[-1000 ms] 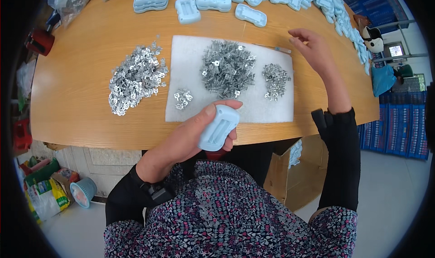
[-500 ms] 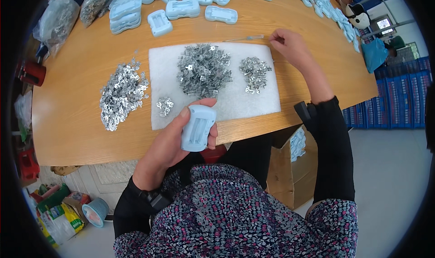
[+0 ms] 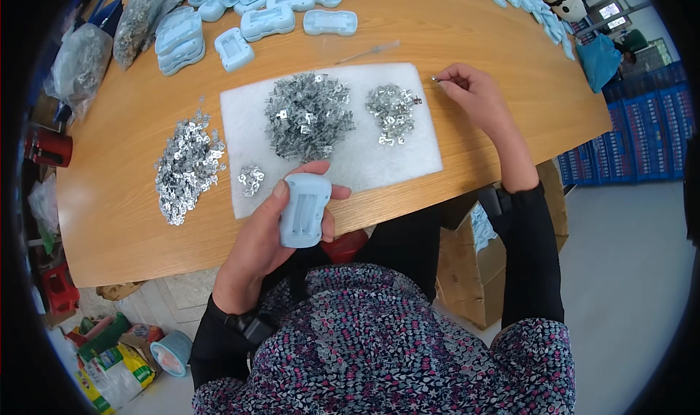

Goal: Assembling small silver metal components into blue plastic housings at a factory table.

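My left hand point(image 3: 251, 251) holds a light-blue plastic casing point(image 3: 305, 211) over the near edge of the table, its long recessed slots facing up. To the right of the white foam mat point(image 3: 379, 171), my right hand point(image 3: 470, 94) pinches a small metal piece point(image 3: 435, 79) between thumb and fingertips; its exact shape is too small to tell. On the mat lie a large heap of small metal clips point(image 3: 310, 116), a smaller pile of metal clips point(image 3: 391, 114) closest to my right hand, and a little cluster of clips point(image 3: 251, 179) near my left hand.
Left of the mat spreads another pile of shiny metal pieces point(image 3: 188, 171). A thin pointed tool point(image 3: 368, 52) lies beyond the mat. Several blue casings point(image 3: 266, 22) crowd the far side, beside plastic bags point(image 3: 80, 65). A cardboard box point(image 3: 463, 269) stands below the table's near edge.
My right hand has come slightly nearer along the mat's right side, and a small metal piece now shows at its fingertips. My left hand keeps its hold on the casing. The whole view has shifted.
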